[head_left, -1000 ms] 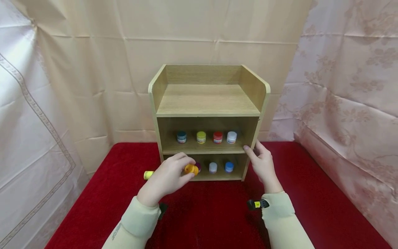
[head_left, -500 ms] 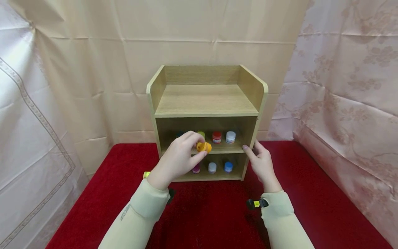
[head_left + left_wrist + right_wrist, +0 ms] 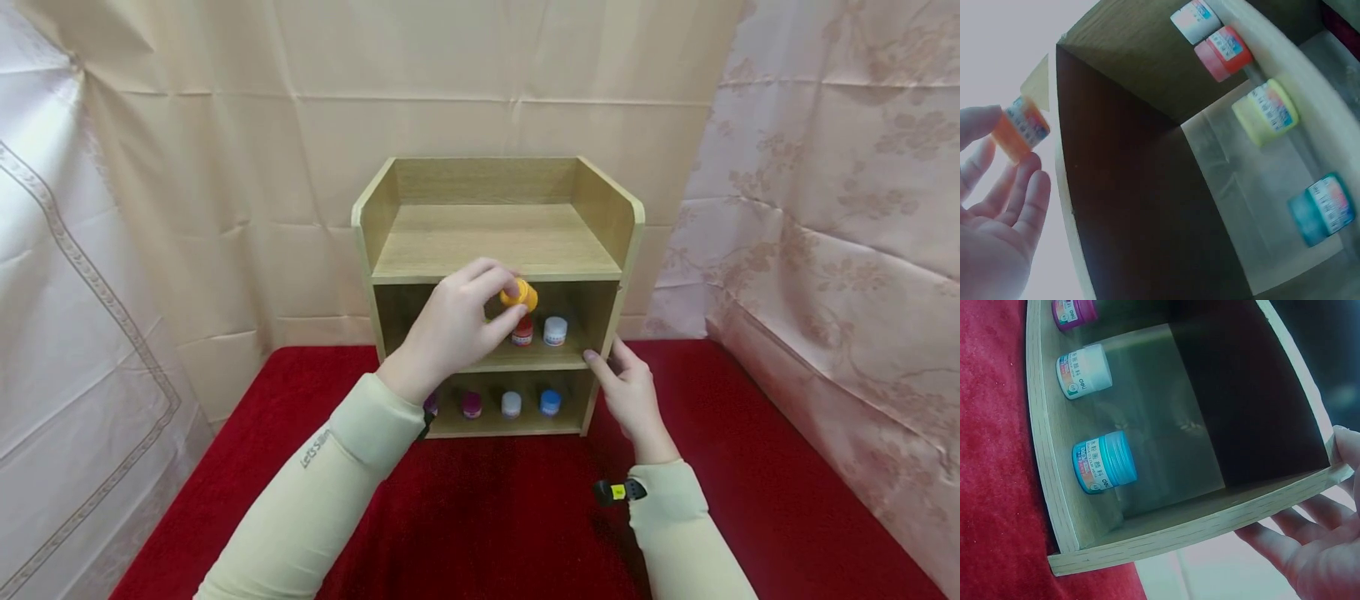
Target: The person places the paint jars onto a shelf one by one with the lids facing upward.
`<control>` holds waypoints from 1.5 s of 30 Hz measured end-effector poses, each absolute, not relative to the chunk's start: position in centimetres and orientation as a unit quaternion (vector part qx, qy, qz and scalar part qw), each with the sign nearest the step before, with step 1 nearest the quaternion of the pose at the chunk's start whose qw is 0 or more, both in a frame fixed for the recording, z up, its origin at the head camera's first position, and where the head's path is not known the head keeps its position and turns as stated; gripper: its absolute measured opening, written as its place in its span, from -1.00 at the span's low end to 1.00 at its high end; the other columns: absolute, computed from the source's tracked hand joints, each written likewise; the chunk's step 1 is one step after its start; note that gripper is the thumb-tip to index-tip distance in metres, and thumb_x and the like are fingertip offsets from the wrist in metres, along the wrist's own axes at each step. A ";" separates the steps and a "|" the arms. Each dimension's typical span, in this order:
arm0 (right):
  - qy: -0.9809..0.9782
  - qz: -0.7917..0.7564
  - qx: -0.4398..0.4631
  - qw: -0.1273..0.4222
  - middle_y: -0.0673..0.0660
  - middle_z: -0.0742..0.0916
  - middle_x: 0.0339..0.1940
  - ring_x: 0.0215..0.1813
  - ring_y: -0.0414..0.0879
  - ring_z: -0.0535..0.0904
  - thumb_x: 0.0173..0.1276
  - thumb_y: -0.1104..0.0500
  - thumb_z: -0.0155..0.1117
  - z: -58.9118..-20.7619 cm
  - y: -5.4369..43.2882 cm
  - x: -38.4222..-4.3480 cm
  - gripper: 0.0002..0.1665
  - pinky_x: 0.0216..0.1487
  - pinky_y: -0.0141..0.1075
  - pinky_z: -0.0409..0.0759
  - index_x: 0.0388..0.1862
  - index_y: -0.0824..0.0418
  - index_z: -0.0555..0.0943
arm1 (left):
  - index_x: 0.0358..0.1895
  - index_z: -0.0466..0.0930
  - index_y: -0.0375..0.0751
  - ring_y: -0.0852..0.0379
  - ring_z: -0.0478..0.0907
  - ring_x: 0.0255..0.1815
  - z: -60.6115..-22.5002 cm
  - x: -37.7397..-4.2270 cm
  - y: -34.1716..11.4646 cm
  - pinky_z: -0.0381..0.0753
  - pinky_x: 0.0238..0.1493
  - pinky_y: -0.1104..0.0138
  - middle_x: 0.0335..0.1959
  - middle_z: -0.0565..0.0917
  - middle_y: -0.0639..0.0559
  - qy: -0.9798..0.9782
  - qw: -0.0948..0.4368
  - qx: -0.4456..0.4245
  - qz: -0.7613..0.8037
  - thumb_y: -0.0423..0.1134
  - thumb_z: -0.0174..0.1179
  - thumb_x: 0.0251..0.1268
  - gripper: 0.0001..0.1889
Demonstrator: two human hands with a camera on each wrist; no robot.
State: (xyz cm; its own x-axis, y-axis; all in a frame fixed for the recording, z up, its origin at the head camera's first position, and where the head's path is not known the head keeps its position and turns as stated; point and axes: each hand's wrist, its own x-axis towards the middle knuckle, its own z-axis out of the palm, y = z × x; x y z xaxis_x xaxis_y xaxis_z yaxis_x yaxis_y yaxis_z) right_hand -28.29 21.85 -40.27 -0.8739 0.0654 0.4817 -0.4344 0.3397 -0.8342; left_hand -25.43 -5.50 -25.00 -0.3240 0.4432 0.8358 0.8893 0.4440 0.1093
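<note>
My left hand (image 3: 461,321) pinches an orange paint jar (image 3: 525,297) between thumb and fingers, tilted, in front of the wooden shelf unit (image 3: 495,242). It hangs level with the top board's front edge. On the middle shelf stand a red jar (image 3: 522,332) and a white jar (image 3: 556,332); the left wrist view also shows a yellow jar (image 3: 1266,112) and a teal jar (image 3: 1321,209) there. My right hand (image 3: 636,400) grips the unit's right side panel, thumb on its front edge and fingers round the outside.
On the bottom shelf are a purple jar (image 3: 431,403) partly behind the left wrist, a magenta jar (image 3: 472,405), a white jar (image 3: 511,405) and a blue jar (image 3: 551,403). Red cloth (image 3: 510,517) covers the table. A beige curtain (image 3: 315,167) hangs behind.
My left hand has lifted the orange jar up and to the right, from the bottom shelf's height to the top board's edge. A yellow jar at the left is now hidden. The right hand stays.
</note>
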 end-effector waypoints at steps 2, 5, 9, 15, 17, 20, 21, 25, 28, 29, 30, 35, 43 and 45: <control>-0.790 0.560 0.115 0.221 0.19 0.68 0.25 0.14 0.08 0.65 0.50 0.02 0.30 -40.3 21.9 -28.3 -0.36 0.04 -0.40 0.61 0.52 -0.06 0.44 | -0.31 0.60 -0.24 0.07 0.65 -0.04 -24.3 -25.8 -5.2 0.63 -0.01 0.31 -0.13 0.68 -0.07 -0.751 0.385 -0.440 -0.306 -0.40 0.38 0.23 -0.88; -0.792 0.558 0.114 0.219 0.19 0.67 0.26 0.14 0.09 0.65 0.51 0.01 0.29 -40.3 22.0 -28.3 -0.36 0.06 -0.32 0.63 0.53 -0.07 0.43 | -0.32 0.60 -0.26 0.10 0.65 -0.09 -23.1 -26.5 -4.9 0.64 -0.03 0.34 -0.13 0.69 -0.09 -0.742 0.388 -0.438 -0.326 -0.40 0.37 0.23 -0.90; -0.792 0.558 0.116 0.221 0.20 0.67 0.26 0.14 0.09 0.65 0.51 0.03 0.28 -40.3 22.0 -28.4 -0.37 0.05 -0.36 0.63 0.53 -0.05 0.43 | -0.32 0.61 -0.27 0.11 0.61 -0.18 -21.4 -27.3 -4.4 0.63 -0.09 0.34 -0.16 0.70 -0.08 -0.747 0.382 -0.427 -0.339 -0.37 0.38 0.25 -0.89; -0.791 0.557 0.120 0.224 0.20 0.67 0.26 0.14 0.08 0.65 0.52 0.04 0.28 -40.1 21.9 -28.5 -0.37 0.05 -0.39 0.62 0.53 -0.01 0.43 | -0.27 0.67 -0.25 0.07 0.62 -0.22 -19.3 -28.3 -3.4 0.62 -0.13 0.30 -0.17 0.71 -0.05 -0.778 0.347 -0.385 -0.355 -0.29 0.40 0.28 -0.88; -0.791 0.557 0.121 0.223 0.20 0.66 0.28 0.15 0.08 0.65 0.51 0.04 0.28 -40.1 21.9 -28.5 -0.36 0.08 -0.28 0.64 0.53 -0.02 0.43 | -0.26 0.69 -0.23 0.11 0.61 -0.23 -18.9 -28.6 -3.0 0.61 -0.15 0.33 -0.18 0.70 -0.02 -0.794 0.331 -0.362 -0.360 -0.25 0.41 0.30 -0.87; -0.791 0.558 0.120 0.219 0.19 0.65 0.30 0.17 0.11 0.65 0.51 0.04 0.29 -40.0 21.8 -28.5 -0.36 0.12 -0.11 0.63 0.54 -0.03 0.42 | -0.23 0.72 -0.17 0.18 0.60 -0.24 -18.3 -29.0 -2.4 0.58 -0.20 0.40 -0.19 0.68 0.02 -0.817 0.300 -0.322 -0.372 -0.19 0.41 0.31 -0.86; -0.791 0.559 0.119 0.218 0.19 0.65 0.30 0.17 0.11 0.64 0.51 0.04 0.29 -40.0 21.8 -28.5 -0.35 0.12 -0.07 0.62 0.54 -0.04 0.42 | -0.23 0.72 -0.15 0.20 0.60 -0.24 -18.1 -29.2 -2.1 0.57 -0.21 0.42 -0.19 0.67 0.03 -0.823 0.291 -0.310 -0.377 -0.17 0.41 0.32 -0.86; -0.791 0.560 0.118 0.217 0.19 0.64 0.31 0.19 0.14 0.63 0.51 0.04 0.29 -40.1 21.7 -28.6 -0.34 0.15 -0.03 0.61 0.55 -0.06 0.41 | -0.24 0.71 -0.17 0.21 0.66 -0.22 -17.9 -29.9 -1.0 0.60 -0.23 0.45 -0.15 0.67 0.01 -0.833 0.262 -0.281 -0.397 -0.16 0.42 0.31 -0.84; -0.791 0.560 0.117 0.215 0.19 0.64 0.31 0.19 0.13 0.63 0.51 0.03 0.29 -40.1 21.7 -28.6 -0.34 0.16 -0.02 0.60 0.55 -0.07 0.40 | -0.27 0.66 -0.21 0.19 0.67 -0.20 -17.9 -30.3 -0.1 0.60 -0.22 0.45 -0.15 0.67 -0.02 -0.846 0.255 -0.264 -0.387 -0.17 0.42 0.30 -0.81; -0.791 0.560 0.116 0.215 0.19 0.64 0.31 0.19 0.13 0.63 0.51 0.03 0.29 -40.1 21.7 -28.6 -0.34 0.16 -0.01 0.60 0.55 -0.07 0.40 | -0.29 0.65 -0.21 0.18 0.65 -0.20 -18.0 -30.5 0.2 0.58 -0.21 0.45 -0.16 0.68 -0.02 -0.851 0.257 -0.260 -0.377 -0.17 0.42 0.30 -0.80; -0.792 0.560 0.116 0.215 0.18 0.64 0.30 0.19 0.13 0.64 0.50 0.03 0.30 -40.1 21.7 -28.6 -0.34 0.15 0.00 0.60 0.54 -0.08 0.41 | -0.30 0.64 -0.21 0.18 0.63 -0.20 -18.0 -30.6 0.4 0.56 -0.20 0.44 -0.16 0.67 -0.01 -0.858 0.257 -0.254 -0.365 -0.16 0.42 0.30 -0.79; -0.792 0.557 0.120 0.218 0.21 0.65 0.29 0.19 0.15 0.64 0.51 0.01 0.28 -40.2 21.8 -28.6 -0.35 0.14 0.02 0.60 0.54 -0.07 0.41 | -0.26 0.62 -0.19 0.14 0.50 -0.23 -17.9 -31.2 1.9 0.49 -0.21 0.40 -0.24 0.62 0.01 -0.886 0.254 -0.243 -0.302 -0.11 0.37 0.34 -0.78; -0.790 0.563 0.110 0.216 0.21 0.65 0.29 0.19 0.13 0.63 0.53 0.06 0.27 -40.5 21.9 -28.5 -0.36 0.15 -0.02 0.61 0.55 -0.04 0.40 | -0.24 0.65 -0.15 0.15 0.50 -0.26 -18.4 -31.7 3.7 0.47 -0.22 0.41 -0.30 0.65 0.07 -0.903 0.240 -0.251 -0.252 -0.13 0.33 0.37 -0.84; -0.791 0.562 0.109 0.216 0.21 0.65 0.29 0.19 0.12 0.63 0.52 0.05 0.27 -40.5 21.9 -28.5 -0.35 0.14 -0.01 0.61 0.55 -0.04 0.40 | -0.23 0.66 -0.14 0.16 0.50 -0.28 -18.6 -31.6 3.8 0.47 -0.22 0.40 -0.30 0.66 0.08 -0.905 0.240 -0.249 -0.247 -0.13 0.33 0.38 -0.84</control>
State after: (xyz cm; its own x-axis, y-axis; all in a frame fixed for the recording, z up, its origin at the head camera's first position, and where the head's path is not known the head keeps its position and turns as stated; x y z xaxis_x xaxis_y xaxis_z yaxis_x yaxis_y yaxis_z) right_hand -28.52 21.85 -40.49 -0.8827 0.0699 0.4647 -0.4160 0.3438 -0.8419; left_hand -31.57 3.81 -18.59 -0.7606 0.3325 0.5575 0.5699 0.7532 0.3283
